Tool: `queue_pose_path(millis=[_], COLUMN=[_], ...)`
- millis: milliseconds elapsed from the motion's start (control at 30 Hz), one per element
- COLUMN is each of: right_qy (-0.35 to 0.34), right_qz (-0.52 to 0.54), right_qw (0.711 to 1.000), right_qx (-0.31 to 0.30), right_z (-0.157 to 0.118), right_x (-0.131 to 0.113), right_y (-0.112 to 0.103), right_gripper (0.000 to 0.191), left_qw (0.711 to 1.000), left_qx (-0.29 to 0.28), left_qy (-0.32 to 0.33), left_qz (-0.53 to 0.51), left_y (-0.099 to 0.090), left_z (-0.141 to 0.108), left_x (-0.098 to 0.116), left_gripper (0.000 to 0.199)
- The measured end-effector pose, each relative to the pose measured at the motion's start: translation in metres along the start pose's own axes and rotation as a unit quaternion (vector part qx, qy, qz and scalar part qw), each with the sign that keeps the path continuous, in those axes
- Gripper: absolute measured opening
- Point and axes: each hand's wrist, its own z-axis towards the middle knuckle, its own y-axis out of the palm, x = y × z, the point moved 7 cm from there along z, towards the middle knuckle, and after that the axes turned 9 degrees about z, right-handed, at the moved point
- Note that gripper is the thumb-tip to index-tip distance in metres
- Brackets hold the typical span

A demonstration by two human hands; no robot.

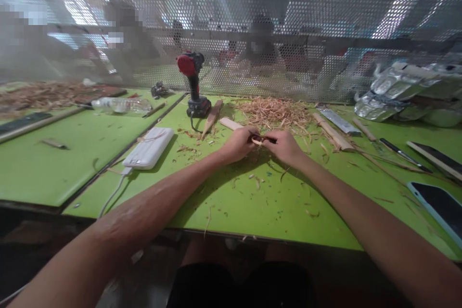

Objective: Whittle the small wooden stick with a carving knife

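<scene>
My left hand [241, 144] and my right hand [283, 146] are close together above the green table [249, 211], fingers curled toward each other. A thin, pale curled strip [257, 141] shows between their fingertips, beside something dark that is too small to make out. Just behind my left hand a flat pale wooden piece [230, 123] sticks out to the upper left; my fingers hide its near end. Both hands are closed, and which one grips the strip cannot be told. Small shavings [257, 183] lie scattered below them.
A red and black cordless drill [194, 82] stands behind a pointed wooden piece [212, 118]. A shavings pile [276, 113] is beyond my hands. At left lie a white power bank [149, 148] and a bottle [121, 105]; at right, a wooden strip [332, 132], pen [404, 155] and phone [438, 207].
</scene>
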Motion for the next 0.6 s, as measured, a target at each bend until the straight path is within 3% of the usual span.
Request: queue_pose_path(millis=[233, 600], right_qy=[-0.013, -0.024], right_qz=[0.006, -0.034], right_qw=[1.000, 0.999], right_qx=[0.009, 0.026], right_z=[-0.0034, -0.0062], right_x=[-0.0035, 0.0019], right_y=[0.0008, 0.0080], right_gripper=[0.028, 0.027], left_qw=[0.999, 1.000], left_qx=[0.012, 0.011], left_qy=[-0.013, 0.000], left_qz=[-0.031, -0.020], left_y=[0.0062, 0.0069], left_z=[-0.0023, -0.0069], left_x=[-0.0019, 0.0015], left_gripper=[0.004, 0.019])
